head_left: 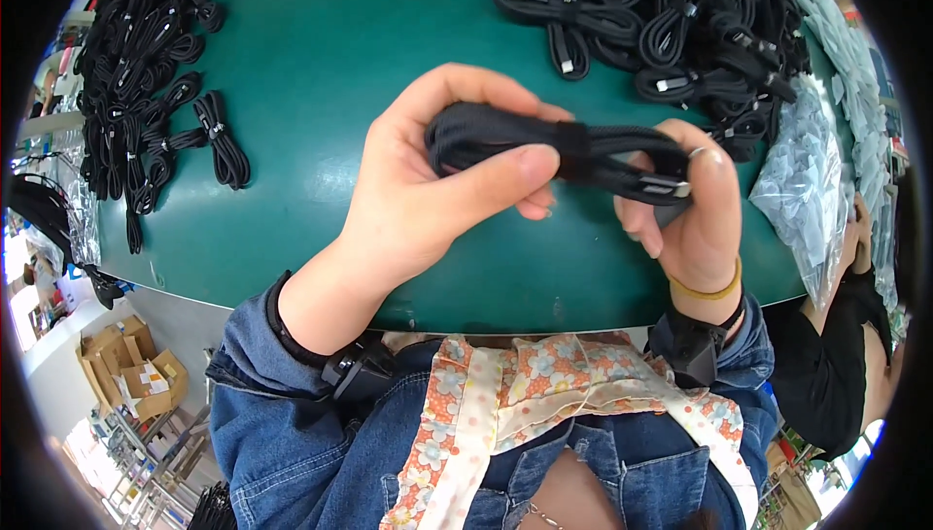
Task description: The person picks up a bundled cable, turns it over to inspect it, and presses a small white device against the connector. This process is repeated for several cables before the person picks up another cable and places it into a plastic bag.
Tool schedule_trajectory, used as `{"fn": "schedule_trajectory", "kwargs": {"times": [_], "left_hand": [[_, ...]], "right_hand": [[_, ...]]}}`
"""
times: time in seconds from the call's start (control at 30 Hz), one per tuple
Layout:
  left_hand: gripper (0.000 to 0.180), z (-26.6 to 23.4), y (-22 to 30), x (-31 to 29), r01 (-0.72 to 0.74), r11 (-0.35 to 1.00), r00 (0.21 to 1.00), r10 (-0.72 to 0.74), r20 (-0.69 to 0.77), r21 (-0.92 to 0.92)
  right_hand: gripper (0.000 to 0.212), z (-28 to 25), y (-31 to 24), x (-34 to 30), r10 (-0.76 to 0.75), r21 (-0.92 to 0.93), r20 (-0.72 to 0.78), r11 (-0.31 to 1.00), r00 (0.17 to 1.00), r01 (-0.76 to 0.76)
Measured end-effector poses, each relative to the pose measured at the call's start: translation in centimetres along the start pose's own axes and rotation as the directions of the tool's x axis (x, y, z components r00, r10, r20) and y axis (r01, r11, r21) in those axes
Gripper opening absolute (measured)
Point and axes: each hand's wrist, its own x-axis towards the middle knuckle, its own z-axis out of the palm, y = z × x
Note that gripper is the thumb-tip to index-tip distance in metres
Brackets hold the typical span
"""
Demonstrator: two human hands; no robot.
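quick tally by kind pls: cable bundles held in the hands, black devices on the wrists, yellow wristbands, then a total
Black cable bundle, held by the left hand and right hand: 1
Black wrist devices: 2
Yellow wristband: 1
Total: 4

From blue denim sleeves [282, 389] both forearms [335, 297] angle inward, the bare left hand [413, 180] closed in a grip, fingers [466, 83] arched above and thumb [501, 185] extended rightward, while the bare right hand [705, 219] stands nearly upright, pinching with its thumb raised and its lower fingers curled toward the left.
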Motion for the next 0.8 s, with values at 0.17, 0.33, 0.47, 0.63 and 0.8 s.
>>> {"fn": "schedule_trajectory", "kwargs": {"times": [0.17,0.33,0.47,0.63,0.8], "left_hand": [[0.016,-1.3,-0.1,0.5,-0.186,0.956,0.974,0.21,-0.085,0.226],[0.01,-2.9,0.1,1.0,-0.395,0.895,0.873,0.436,-0.218,0.207],[0.01,-3.0,-0.2,1.2,-0.414,0.878,0.824,0.473,-0.311,0.239],[0.005,0.7,0.2,0.9,-0.31,0.885,0.915,0.377,-0.144,0.346],[0.03,11.2,-1.1,1.4,-0.644,0.503,0.765,0.438,0.473,0.576]], "right_hand": [[0.028,-0.1,-1.0,0.4,0.131,-0.149,-0.078,0.979,0.988,-0.142],[0.024,-0.9,-1.7,0.6,0.308,-0.438,0.164,0.874,0.937,-0.211],[0.028,-1.8,-6.6,1.4,-0.031,-0.185,0.006,0.982,0.999,0.032],[0.027,-4.4,-9.5,2.2,-0.168,0.344,-0.371,0.889,0.913,0.303],[0.019,-2.9,-8.0,4.1,-0.283,0.545,-0.498,0.633,0.82,0.55]]}}
